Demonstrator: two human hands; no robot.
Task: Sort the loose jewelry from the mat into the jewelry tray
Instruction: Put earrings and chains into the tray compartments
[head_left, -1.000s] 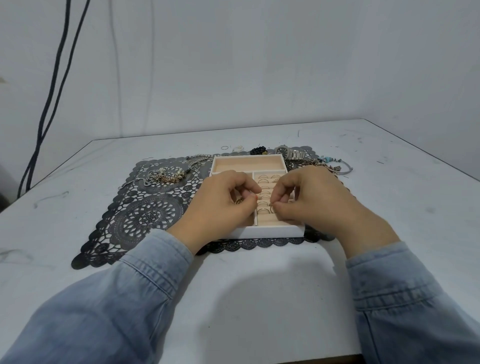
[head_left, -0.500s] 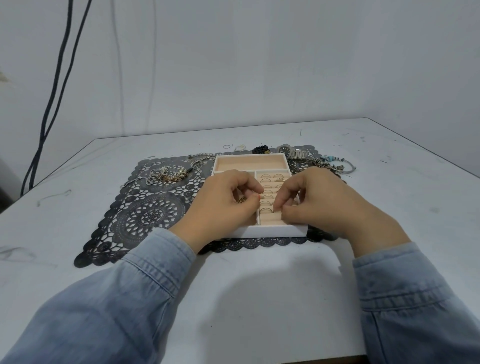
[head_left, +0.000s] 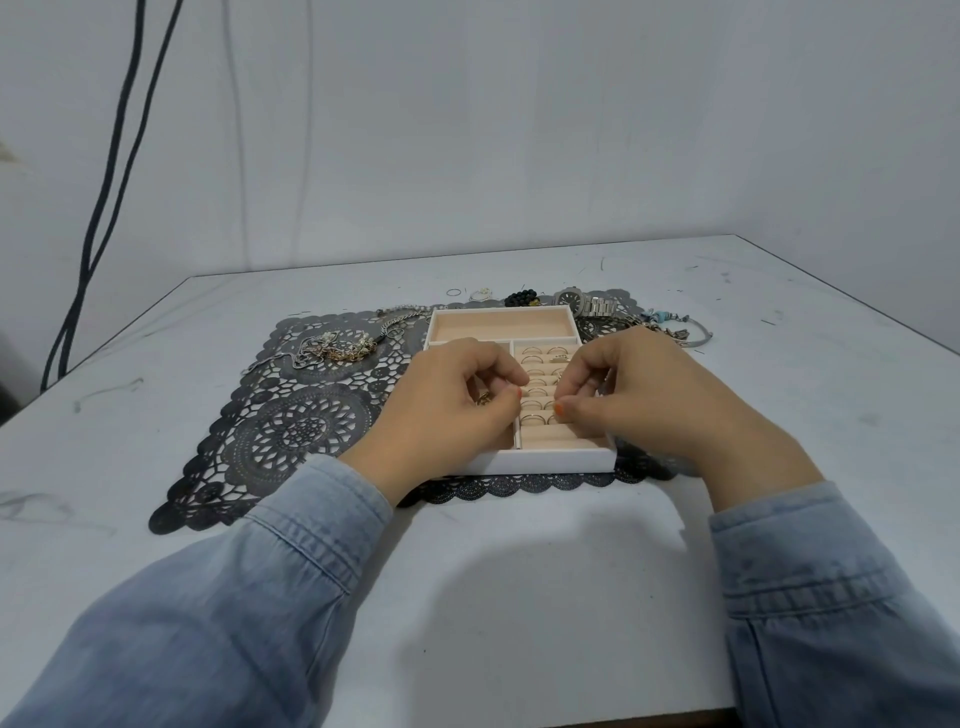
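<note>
Head view: white jewelry tray (head_left: 550, 461), peach lining, rings (head_left: 540, 352) slotted.

The tray (head_left: 550, 462) sits on the mat (head_left: 291, 431) on the tabletop (head_left: 519, 571). Rings (head_left: 532, 353) sit in its right part. Chains (head_left: 337, 349) lie left, a watch (head_left: 584, 303) behind.

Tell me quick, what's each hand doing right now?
Left hand: closed around a small gold piece.
Right hand: pinched over the tray; cannot tell if it holds anything.
</note>
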